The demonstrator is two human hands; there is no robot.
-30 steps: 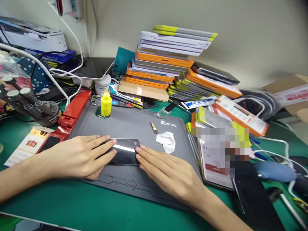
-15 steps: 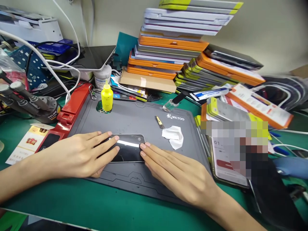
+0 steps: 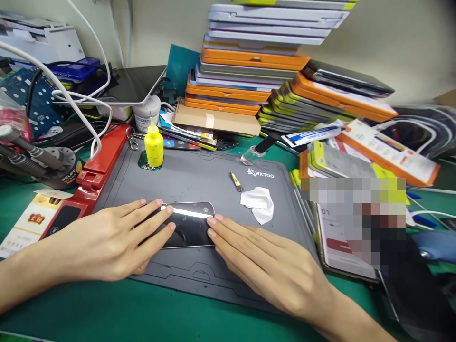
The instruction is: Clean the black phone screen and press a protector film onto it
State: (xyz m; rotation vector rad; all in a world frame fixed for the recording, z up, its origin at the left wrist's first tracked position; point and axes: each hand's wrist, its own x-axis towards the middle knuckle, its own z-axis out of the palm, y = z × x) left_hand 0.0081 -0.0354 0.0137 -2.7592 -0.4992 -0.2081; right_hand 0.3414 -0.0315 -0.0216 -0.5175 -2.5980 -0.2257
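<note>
A smartphone with a glossy black front lies on the grey work mat, light glinting along its upper part. My left hand reaches over its left half, fingers stretched and slightly spread on the glass; the thumb is mostly hidden below. At the phone's right end, the straight fingertips of my right hand touch the edge, with the thumb out of sight. Beyond the hands, a small brush and a crumpled white wipe rest on the mat. A yellow squeeze bottle stands upright near its far left corner.
Flat boxes in orange, grey and white are stacked high at the back. A red tool runs along the mat's left side, near a screwdriver holder. A glass bottle stands far right; another phone lies right, partly blurred.
The camera view has shifted slightly, so the phone and both hands appear a little lower. Both hands keep nearly the same places on the phone.
</note>
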